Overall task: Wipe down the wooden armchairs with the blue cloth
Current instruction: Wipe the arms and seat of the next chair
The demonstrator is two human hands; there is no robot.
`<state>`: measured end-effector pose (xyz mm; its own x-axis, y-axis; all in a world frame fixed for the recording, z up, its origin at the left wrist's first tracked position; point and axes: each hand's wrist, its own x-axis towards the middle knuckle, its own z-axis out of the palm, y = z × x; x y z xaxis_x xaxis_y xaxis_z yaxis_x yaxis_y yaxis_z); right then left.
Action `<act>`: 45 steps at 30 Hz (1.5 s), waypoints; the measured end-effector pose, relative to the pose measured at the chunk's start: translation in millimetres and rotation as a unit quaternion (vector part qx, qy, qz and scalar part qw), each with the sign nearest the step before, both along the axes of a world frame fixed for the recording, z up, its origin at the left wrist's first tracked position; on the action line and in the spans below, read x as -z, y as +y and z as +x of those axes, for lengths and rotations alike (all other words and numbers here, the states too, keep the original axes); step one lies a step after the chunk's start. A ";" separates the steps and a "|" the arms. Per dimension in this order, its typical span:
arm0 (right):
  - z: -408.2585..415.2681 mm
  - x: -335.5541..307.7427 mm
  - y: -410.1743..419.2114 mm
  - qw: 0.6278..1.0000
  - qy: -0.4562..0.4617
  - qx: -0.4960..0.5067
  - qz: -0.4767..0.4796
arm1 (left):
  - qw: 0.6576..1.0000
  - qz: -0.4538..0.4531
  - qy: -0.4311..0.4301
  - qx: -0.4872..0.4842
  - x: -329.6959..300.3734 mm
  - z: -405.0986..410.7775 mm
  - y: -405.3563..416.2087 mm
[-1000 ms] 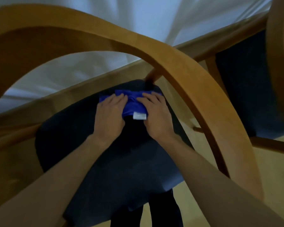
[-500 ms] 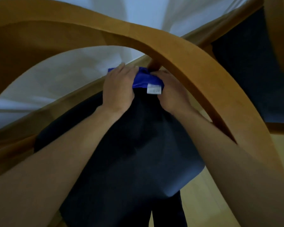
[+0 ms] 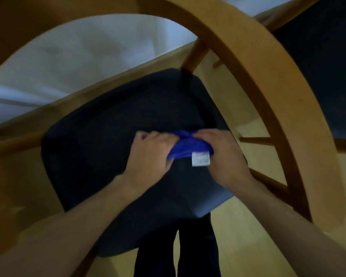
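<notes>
Blue cloth (image 3: 189, 149) bunched between my hands: left hand (image 3: 151, 151) and right hand (image 3: 224, 154) both grip it on the armchair's dark seat cushion (image 3: 108, 140).

1. Just one view here, a wide-angle head cam looking forward and steeply down.
2. It's close in, peering through the curved light-wood armrest (image 3: 254, 62) onto the dark navy padded seat (image 3: 112, 140).
3. Edges bend fisheye-style.

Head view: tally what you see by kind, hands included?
Wooden armchairs: 2, near one, second one
Blue cloth: 1
Hands: 2, left hand, right hand
Total: 5
</notes>
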<state>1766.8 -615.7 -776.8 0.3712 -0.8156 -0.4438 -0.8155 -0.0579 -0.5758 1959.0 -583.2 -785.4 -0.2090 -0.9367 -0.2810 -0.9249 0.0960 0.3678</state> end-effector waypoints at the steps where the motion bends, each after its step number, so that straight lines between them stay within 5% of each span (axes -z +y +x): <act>1: 7.2 -2.0 -14.6 0.999 -0.023 0.025 -0.030 | 0.999 -0.045 -0.010 -0.018 -2.5 3.9 -17.4; 4: 38.1 -1.6 -77.0 0.988 -0.067 0.076 -0.120 | 0.986 -0.144 -0.020 -0.084 -3.3 20.3 -94.1; 8: 57.4 19.6 -128.0 0.990 -0.042 0.107 -0.079 | 0.992 -0.092 -0.046 -0.067 10.0 27.3 -159.1; 12: 48.8 32.4 -96.6 0.991 -0.093 0.073 -0.057 | 0.994 0.001 0.019 -0.112 18.7 21.1 -120.1; 16: 31.1 24.3 -39.2 0.998 0.044 -0.005 -0.050 | 0.996 0.047 0.031 -0.068 5.7 13.2 -65.3; 23: 5.7 -0.2 7.4 0.998 0.054 -0.029 0.024 | 0.982 0.179 0.068 0.005 -0.6 13.2 -10.9; 27: 56.9 -6.6 -44.5 0.996 0.008 0.009 -0.085 | 0.986 0.027 0.127 -0.109 -14.1 50.6 -57.8; 29: 96.5 -2.4 -84.4 0.988 0.023 0.009 -0.151 | 0.986 -0.015 0.111 -0.127 -16.5 83.8 -100.4; 34: 161.5 23.1 -114.9 0.981 0.123 0.012 -0.147 | 0.986 0.163 -0.002 -0.041 0.2 145.2 -163.2; 40: 257.6 26.3 -32.1 0.989 0.097 -0.012 -0.113 | 0.968 0.167 -0.106 -0.155 5.8 214.2 -87.2; 45: 311.1 20.5 19.0 0.987 0.036 -0.149 -0.048 | 0.930 0.214 -0.204 -0.220 -12.1 251.7 -20.2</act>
<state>2077.9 -596.7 -797.3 0.5709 -0.7149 -0.4037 -0.7930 -0.3528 -0.4967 2210.7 -603.3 -773.4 0.3742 -0.6902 -0.6193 -0.9106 -0.3998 -0.1046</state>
